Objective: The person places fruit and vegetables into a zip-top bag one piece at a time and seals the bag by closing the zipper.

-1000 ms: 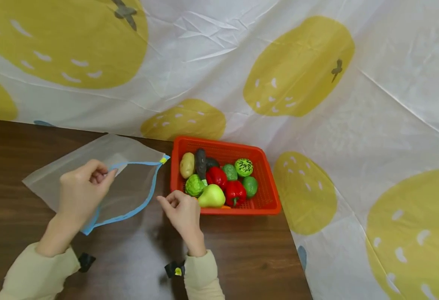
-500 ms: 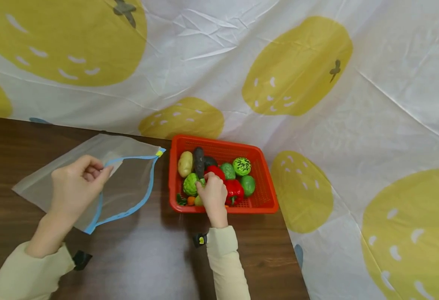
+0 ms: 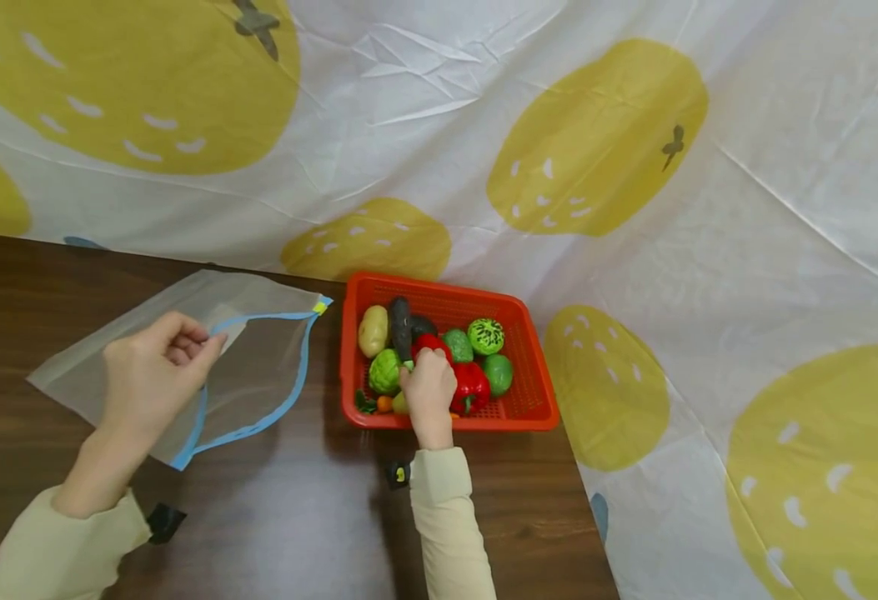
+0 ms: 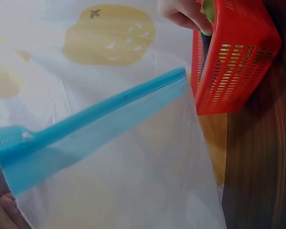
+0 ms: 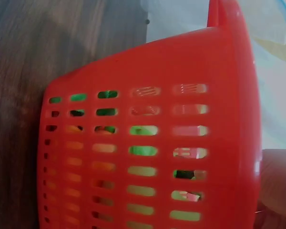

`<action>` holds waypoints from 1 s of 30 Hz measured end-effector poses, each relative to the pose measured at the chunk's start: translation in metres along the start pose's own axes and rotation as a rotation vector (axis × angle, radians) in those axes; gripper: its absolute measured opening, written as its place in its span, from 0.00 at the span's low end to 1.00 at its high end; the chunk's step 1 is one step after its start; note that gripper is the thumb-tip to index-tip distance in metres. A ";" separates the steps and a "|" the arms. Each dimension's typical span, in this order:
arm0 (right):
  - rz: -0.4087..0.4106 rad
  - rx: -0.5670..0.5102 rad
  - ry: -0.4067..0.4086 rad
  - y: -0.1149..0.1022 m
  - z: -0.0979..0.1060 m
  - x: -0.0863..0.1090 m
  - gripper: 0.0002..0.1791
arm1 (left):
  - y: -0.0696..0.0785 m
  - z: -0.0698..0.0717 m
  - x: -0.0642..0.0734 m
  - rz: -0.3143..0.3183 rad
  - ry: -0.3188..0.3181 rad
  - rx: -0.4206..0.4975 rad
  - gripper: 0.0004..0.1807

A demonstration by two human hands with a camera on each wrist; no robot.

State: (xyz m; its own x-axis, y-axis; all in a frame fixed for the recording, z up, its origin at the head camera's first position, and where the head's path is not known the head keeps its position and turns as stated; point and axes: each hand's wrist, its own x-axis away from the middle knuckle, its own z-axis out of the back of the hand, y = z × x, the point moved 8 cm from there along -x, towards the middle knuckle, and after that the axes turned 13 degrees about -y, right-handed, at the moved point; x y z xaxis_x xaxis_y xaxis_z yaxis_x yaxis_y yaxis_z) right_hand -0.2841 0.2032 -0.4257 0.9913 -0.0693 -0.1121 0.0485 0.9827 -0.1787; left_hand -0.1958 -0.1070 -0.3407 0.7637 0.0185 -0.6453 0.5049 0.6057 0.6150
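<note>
My left hand [image 3: 152, 373] pinches the blue-edged rim of a clear zip bag [image 3: 164, 304], its mouth held apart, a yellow slider [image 3: 320, 308] at the far corner. In the left wrist view the bag's blue zip strip [image 4: 100, 112] runs across. My right hand [image 3: 431, 392] reaches into the red basket [image 3: 532, 367], thumb and fingers at the green stem end of a dark eggplant [image 3: 399, 321], seemingly pinching it. The hand covers most of a pear. In the right wrist view the basket wall [image 5: 148, 62] hides most of this hand.
Around the eggplant lie a potato [image 3: 373, 332], a green leafy head [image 3: 384, 372], red peppers [image 3: 472, 385], a striped green ball [image 3: 486, 336] and other green produce. A fruit-print cloth [image 3: 439, 150] hangs behind the wooden table [image 3: 536, 508].
My right hand has moved right from the basket's near-left edge into the basket, over the pear, to the eggplant's stem end. The left hand still holds the bag, shifted slightly left.
</note>
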 end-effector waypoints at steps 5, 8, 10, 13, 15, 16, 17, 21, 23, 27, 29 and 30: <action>0.020 -0.001 0.034 0.001 0.001 0.000 0.17 | -0.002 -0.001 0.001 0.002 0.009 0.004 0.07; 0.027 -0.051 0.103 0.003 0.006 0.002 0.12 | -0.001 -0.001 0.001 0.004 0.010 0.002 0.07; 0.041 -0.131 0.175 0.007 0.011 0.003 0.08 | -0.001 -0.001 0.001 0.006 0.011 0.003 0.07; 0.067 -0.322 0.287 0.015 0.019 0.003 0.04 | -0.001 -0.001 0.001 0.008 0.016 0.007 0.08; 0.081 -0.479 0.348 0.023 0.024 0.002 0.03 | -0.001 -0.001 0.002 0.010 0.018 0.008 0.08; 0.083 -0.554 0.377 0.027 0.026 0.002 0.03 | -0.002 -0.001 0.002 0.011 0.017 0.008 0.08; 0.085 -0.640 0.398 0.031 0.028 0.002 0.03 | -0.002 -0.001 0.002 0.011 0.016 0.007 0.08; 0.112 -1.015 0.444 0.044 0.037 0.001 0.04 | -0.001 -0.002 0.002 0.006 0.008 0.002 0.08; 0.138 -1.209 0.452 0.046 0.041 0.001 0.03 | -0.001 -0.002 0.002 0.002 0.011 0.004 0.08; 0.149 -1.464 0.467 0.047 0.051 0.005 0.05 | 0.000 -0.002 0.001 -0.009 0.025 0.007 0.07; 0.126 -1.528 0.457 0.045 0.056 0.007 0.07 | 0.000 -0.001 0.001 -0.012 0.030 0.008 0.07; 0.115 -1.561 0.446 0.044 0.058 0.009 0.08 | 0.001 -0.001 0.001 -0.014 0.031 0.006 0.07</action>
State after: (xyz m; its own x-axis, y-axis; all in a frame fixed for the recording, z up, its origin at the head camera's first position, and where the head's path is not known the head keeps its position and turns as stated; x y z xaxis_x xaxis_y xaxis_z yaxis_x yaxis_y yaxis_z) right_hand -0.2663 0.2555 -0.3780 0.8551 -0.3262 -0.4030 -0.4589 -0.1142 -0.8811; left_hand -0.1953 -0.1059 -0.3413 0.7436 0.0348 -0.6677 0.5181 0.6014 0.6082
